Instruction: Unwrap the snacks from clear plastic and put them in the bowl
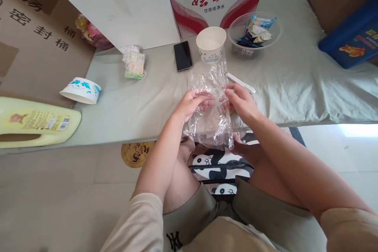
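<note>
A crinkled transparent plastic bag hangs between my hands over the front edge of the cloth-covered surface. My left hand grips its left side, fingers curled into the film. On the other side my right hand pinches the film between thumb and fingers. Part of the fingers shows blurred through the plastic. Just beyond the bag stands a white paper bowl with a blue print, upright. A thin white utensil lies by my right hand; its exact kind is unclear.
Behind are a black phone, a transparent plastic bowl of packets and a red-white carton. Leftward lie a wrapped snack, a tipped paper bowl and a yellow jug. A blue container is at right.
</note>
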`<control>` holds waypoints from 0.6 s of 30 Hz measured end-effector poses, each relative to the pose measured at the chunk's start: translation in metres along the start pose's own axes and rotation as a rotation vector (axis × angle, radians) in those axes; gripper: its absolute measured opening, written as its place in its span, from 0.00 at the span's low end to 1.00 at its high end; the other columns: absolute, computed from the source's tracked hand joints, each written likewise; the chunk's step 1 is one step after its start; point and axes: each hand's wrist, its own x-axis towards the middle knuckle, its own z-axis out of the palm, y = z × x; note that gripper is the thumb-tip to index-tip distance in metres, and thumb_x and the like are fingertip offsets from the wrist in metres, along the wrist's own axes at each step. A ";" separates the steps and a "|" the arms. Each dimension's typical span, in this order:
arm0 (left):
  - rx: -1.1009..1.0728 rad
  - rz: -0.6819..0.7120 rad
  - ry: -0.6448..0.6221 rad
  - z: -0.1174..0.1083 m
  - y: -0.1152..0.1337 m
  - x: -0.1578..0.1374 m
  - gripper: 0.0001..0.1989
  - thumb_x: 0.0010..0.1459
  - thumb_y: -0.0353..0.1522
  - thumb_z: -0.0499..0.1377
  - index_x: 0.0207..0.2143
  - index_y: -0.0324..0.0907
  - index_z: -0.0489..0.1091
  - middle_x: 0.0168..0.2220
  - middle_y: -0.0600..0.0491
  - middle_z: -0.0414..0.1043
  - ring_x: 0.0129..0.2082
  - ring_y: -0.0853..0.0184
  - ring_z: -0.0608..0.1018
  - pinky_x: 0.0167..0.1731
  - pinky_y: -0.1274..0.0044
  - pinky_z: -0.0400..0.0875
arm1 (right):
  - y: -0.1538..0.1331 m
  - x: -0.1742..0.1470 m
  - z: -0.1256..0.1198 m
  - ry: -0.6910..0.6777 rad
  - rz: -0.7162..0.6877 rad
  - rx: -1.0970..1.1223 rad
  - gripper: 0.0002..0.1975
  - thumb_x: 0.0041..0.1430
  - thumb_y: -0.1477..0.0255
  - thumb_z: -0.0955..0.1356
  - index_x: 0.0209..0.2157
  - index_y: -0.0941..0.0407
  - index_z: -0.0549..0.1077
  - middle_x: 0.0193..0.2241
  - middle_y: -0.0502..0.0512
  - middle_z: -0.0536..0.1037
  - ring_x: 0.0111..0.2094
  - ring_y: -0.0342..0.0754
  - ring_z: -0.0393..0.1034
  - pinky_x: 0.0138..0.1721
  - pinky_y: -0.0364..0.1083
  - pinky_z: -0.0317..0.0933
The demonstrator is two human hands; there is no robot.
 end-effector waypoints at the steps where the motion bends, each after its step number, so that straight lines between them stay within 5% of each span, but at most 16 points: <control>1: 0.012 0.017 0.014 0.000 0.000 0.001 0.07 0.61 0.28 0.59 0.42 0.40 0.71 0.41 0.48 0.81 0.35 0.69 0.83 0.39 0.77 0.75 | 0.000 0.000 -0.001 -0.036 0.031 -0.007 0.11 0.58 0.63 0.69 0.39 0.53 0.69 0.28 0.51 0.77 0.21 0.43 0.70 0.23 0.44 0.63; 5: 0.091 0.065 0.001 -0.008 -0.003 0.002 0.10 0.64 0.30 0.55 0.47 0.43 0.69 0.28 0.53 0.79 0.23 0.70 0.80 0.26 0.79 0.72 | 0.000 -0.001 -0.002 -0.085 0.096 0.005 0.06 0.57 0.68 0.68 0.36 0.53 0.67 0.26 0.51 0.78 0.19 0.42 0.68 0.21 0.43 0.62; 8: 0.136 0.091 -0.036 -0.018 -0.005 -0.001 0.10 0.63 0.34 0.57 0.46 0.43 0.68 0.18 0.59 0.71 0.14 0.71 0.73 0.17 0.81 0.65 | -0.001 -0.003 -0.004 -0.140 0.071 0.048 0.11 0.59 0.66 0.66 0.44 0.51 0.68 0.21 0.47 0.76 0.15 0.43 0.65 0.18 0.43 0.59; 12: -0.104 0.221 -0.079 -0.026 -0.001 -0.008 0.13 0.55 0.33 0.64 0.44 0.46 0.70 0.17 0.63 0.66 0.12 0.75 0.68 0.15 0.83 0.59 | -0.004 -0.007 -0.006 -0.250 -0.027 0.278 0.20 0.59 0.63 0.67 0.53 0.48 0.67 0.20 0.44 0.74 0.18 0.45 0.68 0.20 0.44 0.62; 16: -0.338 0.226 -0.049 -0.028 0.002 -0.004 0.06 0.49 0.32 0.65 0.29 0.42 0.70 0.21 0.59 0.70 0.17 0.75 0.71 0.18 0.82 0.64 | -0.005 -0.004 -0.007 -0.308 -0.027 0.476 0.09 0.52 0.65 0.70 0.36 0.52 0.71 0.26 0.48 0.76 0.22 0.44 0.70 0.21 0.43 0.63; 18: -0.322 0.187 -0.054 -0.028 0.000 0.003 0.10 0.53 0.37 0.62 0.24 0.40 0.70 0.22 0.56 0.71 0.19 0.73 0.73 0.21 0.79 0.67 | -0.004 0.000 -0.007 -0.304 0.011 0.502 0.10 0.52 0.61 0.70 0.29 0.53 0.70 0.28 0.52 0.77 0.24 0.45 0.71 0.22 0.44 0.63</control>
